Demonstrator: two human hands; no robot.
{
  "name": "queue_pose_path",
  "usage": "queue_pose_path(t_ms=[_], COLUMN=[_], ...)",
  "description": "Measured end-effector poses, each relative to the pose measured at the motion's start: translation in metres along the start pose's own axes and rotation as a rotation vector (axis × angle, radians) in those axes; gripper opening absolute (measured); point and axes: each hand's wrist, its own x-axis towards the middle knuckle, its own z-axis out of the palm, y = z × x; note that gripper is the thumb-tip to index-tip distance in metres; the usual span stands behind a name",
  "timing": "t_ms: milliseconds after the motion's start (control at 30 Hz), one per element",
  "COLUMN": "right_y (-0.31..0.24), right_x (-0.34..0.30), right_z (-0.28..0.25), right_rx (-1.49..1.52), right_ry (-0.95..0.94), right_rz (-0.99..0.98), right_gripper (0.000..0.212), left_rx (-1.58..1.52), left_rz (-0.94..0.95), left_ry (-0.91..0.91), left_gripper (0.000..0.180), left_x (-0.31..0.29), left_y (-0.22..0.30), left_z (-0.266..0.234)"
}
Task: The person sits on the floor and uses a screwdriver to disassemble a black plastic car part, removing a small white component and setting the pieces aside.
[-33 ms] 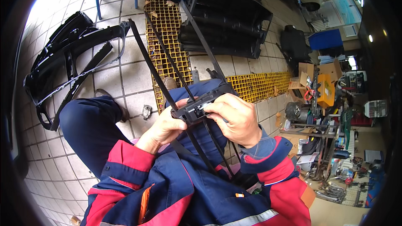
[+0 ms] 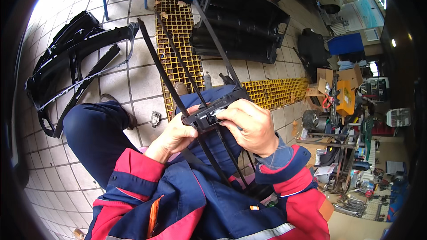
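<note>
Your black frame [image 2: 199, 119]: long thin bars [image 2: 163, 71]; left grip [image 2: 172, 138], right grip [image 2: 251, 129] both clasp its crosspiece [image 2: 205, 123]; tiled floor [image 2: 142, 82], yellow grating [image 2: 181, 31] ahead.

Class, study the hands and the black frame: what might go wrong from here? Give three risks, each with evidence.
1. The right hand pinches close against the black frame; a slip might cause a scrape.
2. The long bars reach well past the left hand, so a twist could swing them into something.
3. The yellow grating is full of openings; a small dropped piece could perhaps fall through.
</note>
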Motion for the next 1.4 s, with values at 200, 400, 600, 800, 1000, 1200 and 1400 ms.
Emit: queue_pose_path(t_ms=[200, 400, 600, 800, 1000, 1200, 1400], right_y=[-0.003, -0.005, -0.005, -0.002, 0.0, 0.005, 0.002], right_x=[0.019, 0.033, 0.044, 0.04, 0.036, 0.036, 0.031], right_z=[-0.007, 0.0, -0.012, -0.018, -0.02, -0.024, -0.022], right_rx=[0.031, 0.006, 0.017, 0.001, -0.024, -0.002, 0.012], right_ry=[-0.138, -0.245, -0.382, -0.446, -0.521, -0.582, -0.434], right_rz=[0.002, 0.008, 0.028, 0.053, 0.001, 0.002, -0.051], right_gripper=[0.025, 0.025, 0.025, 0.02, 0.014, 0.014, 0.016], left_rx=[-0.172, -0.192, -0.16, -0.175, -0.154, -0.153, -0.189], left_rz=[0.017, 0.001, 0.022, 0.018, -0.023, -0.023, -0.038], left_ry=[-0.029, -0.054, 0.011, -0.024, 0.003, -0.005, 0.0], left_gripper=[0.107, 0.104, 0.09, 0.08, 0.085, 0.086, 0.083], left_x=[0.003, 0.003, 0.002, 0.003, 0.001, 0.001, 0.0], left_y=[-0.01, -0.01, -0.012, -0.018, -0.023, -0.024, -0.019], left_z=[-0.007, -0.015, -0.022, -0.031, -0.033, -0.032, -0.032])
